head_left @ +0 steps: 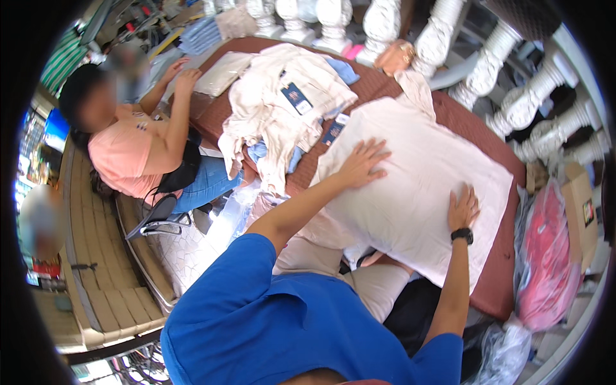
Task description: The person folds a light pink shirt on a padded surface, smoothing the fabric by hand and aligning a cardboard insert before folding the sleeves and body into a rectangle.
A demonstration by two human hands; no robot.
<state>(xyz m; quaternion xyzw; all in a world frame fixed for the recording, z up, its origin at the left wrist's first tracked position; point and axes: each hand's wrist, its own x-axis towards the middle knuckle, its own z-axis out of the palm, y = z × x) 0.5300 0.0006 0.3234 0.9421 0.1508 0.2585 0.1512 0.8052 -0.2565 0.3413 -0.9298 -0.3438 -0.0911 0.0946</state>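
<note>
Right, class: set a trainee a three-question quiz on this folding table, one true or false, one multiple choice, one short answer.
1. True or false: both hands lie flat on the pale garment.
2. What is on the wrist of the right hand? A) black watch B) red band C) nothing
3. What colour is the table cover?

Key: 1 true, the left hand too. 2 A. 3 dark red-brown.

Blue short-sleeved shirt (269,321), black wristwatch (461,235), beige trousers (372,282)
</note>
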